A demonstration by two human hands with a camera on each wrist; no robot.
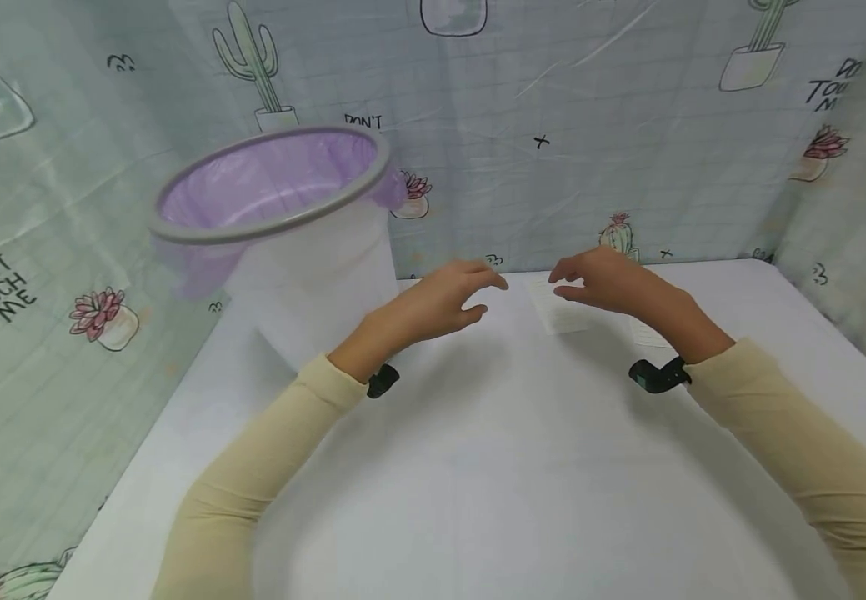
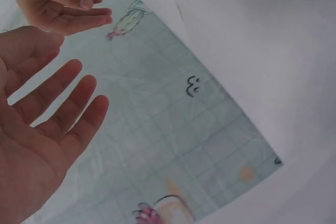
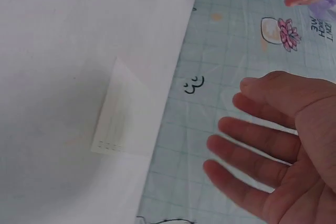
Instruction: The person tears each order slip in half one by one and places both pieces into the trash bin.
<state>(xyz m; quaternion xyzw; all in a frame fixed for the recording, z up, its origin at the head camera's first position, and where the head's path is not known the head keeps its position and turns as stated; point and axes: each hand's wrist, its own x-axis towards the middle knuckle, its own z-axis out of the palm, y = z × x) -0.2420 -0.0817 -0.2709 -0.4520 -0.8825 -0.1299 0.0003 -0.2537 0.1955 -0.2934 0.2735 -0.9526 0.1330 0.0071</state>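
Both hands hover above the white table, palms toward each other with a gap between the fingertips. My left hand is bare and holds nothing, its fingers loosely bent, just right of a white bin. In the left wrist view its palm faces the camera with fingers apart. My right hand is likewise free of any object, fingers relaxed. Beneath it lies a pale lined sheet of paper, also visible in the right wrist view as a cream sheet. A second paper is partly hidden behind the right wrist.
The bin has a grey rim and a purple liner folded over its edge. A pale green curtain printed with cacti hangs behind the table and along its sides. Each wrist carries a small black camera.
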